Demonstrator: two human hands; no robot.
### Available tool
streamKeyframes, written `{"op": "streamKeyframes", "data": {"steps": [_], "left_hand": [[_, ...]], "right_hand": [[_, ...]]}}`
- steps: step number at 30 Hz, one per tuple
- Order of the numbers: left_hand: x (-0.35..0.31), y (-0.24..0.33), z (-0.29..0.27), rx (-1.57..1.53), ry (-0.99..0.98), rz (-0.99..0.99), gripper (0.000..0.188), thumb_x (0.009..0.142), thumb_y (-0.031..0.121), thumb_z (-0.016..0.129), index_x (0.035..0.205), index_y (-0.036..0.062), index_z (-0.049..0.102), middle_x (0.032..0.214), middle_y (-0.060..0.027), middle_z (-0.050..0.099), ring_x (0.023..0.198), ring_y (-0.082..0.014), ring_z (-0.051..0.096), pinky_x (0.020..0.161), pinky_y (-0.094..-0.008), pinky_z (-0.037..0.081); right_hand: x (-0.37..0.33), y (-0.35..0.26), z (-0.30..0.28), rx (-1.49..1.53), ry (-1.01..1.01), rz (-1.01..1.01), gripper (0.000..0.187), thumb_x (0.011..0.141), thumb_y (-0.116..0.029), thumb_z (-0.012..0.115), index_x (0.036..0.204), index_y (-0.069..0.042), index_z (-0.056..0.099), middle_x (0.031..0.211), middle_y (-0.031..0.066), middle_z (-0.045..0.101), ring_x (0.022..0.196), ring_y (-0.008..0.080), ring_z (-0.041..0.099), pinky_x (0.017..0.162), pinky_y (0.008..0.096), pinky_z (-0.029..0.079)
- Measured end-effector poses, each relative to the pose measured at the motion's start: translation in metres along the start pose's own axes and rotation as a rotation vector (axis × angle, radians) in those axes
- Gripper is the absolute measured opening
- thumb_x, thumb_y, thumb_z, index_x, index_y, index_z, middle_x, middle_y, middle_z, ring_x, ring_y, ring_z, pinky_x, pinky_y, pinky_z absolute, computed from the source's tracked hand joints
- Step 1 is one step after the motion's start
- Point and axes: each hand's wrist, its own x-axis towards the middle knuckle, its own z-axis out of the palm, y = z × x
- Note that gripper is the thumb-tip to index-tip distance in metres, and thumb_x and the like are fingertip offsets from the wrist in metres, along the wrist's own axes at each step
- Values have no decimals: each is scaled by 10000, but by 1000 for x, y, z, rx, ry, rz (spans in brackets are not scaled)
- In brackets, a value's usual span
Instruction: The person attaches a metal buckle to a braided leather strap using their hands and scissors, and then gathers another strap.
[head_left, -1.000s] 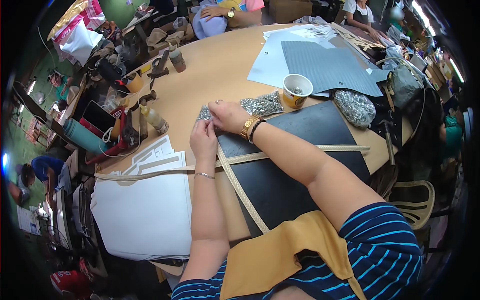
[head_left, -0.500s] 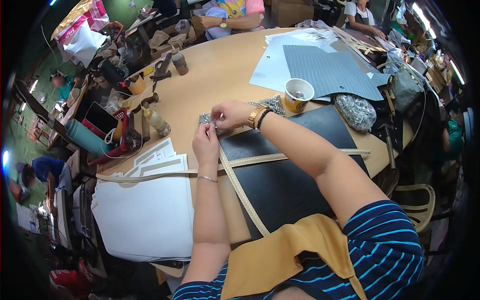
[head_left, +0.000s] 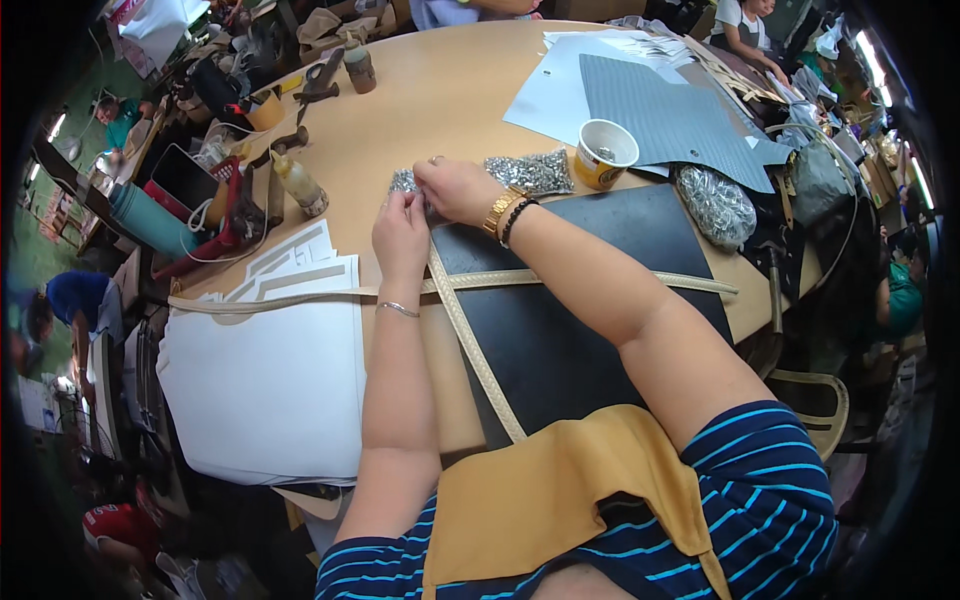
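Note:
My left hand [head_left: 402,228] and my right hand [head_left: 462,190] meet near the table's middle, fingers pinched close together. A beige braided strap [head_left: 470,345] runs from my apron up to my left fingers, which close on its upper end. What my right fingertips pinch is too small and hidden to make out. Just beyond my hands lies a clear bag of small silver metal pieces [head_left: 535,172], partly covered by the right hand. A second beige strap [head_left: 575,278] crosses beneath my forearms, over a black mat [head_left: 590,345].
White paper sheets [head_left: 265,385] are stacked at left. A white-and-yellow cup [head_left: 604,155] holds small metal parts. A stuffed plastic bag [head_left: 716,205] and a hammer [head_left: 774,270] lie at right. Grey-blue sheets [head_left: 670,115] cover the far side; a glue bottle [head_left: 298,183] stands left.
The view has shifted, so the table sits higher in the picture. My right hand has turned slightly, and more of the metal-piece bag shows. Both hands stay pinched together.

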Motion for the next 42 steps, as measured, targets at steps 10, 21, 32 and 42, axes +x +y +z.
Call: {"op": "streamKeyframes", "data": {"steps": [10,21,32,42], "left_hand": [[-2,4,-1,-57,-15,-1,158,934,175,627,899,22,651,858,-155,666,785,-349,643,701,-432,498],[-1,-2,-3,-184,-51,-207,199,917,203,663,904,6,682,843,-159,680,743,-316,648,686,-396,502],[-4,-3,3,-189,-11,-187,258,902,293,687,962,46,733,920,-170,723,851,-325,692,760,-399,528],[-5,0,9,-229,-27,-183,270,933,255,704,979,-9,729,697,38,558,630,-57,434,565,-244,372]], "right_hand": [[6,-1,9,-117,-34,56,195,835,-150,647,1006,-86,579,982,170,630,838,395,682,722,476,567],[19,27,-8,233,-159,49,196,882,-187,669,1035,-69,641,976,143,697,908,326,678,790,409,543],[-36,-9,-55,165,-68,-147,285,878,-254,722,1092,-78,656,1034,133,699,956,323,662,850,401,524],[-238,75,-213,-385,377,170,182,873,-169,727,1019,-68,686,936,120,706,883,275,684,798,370,535]]}}
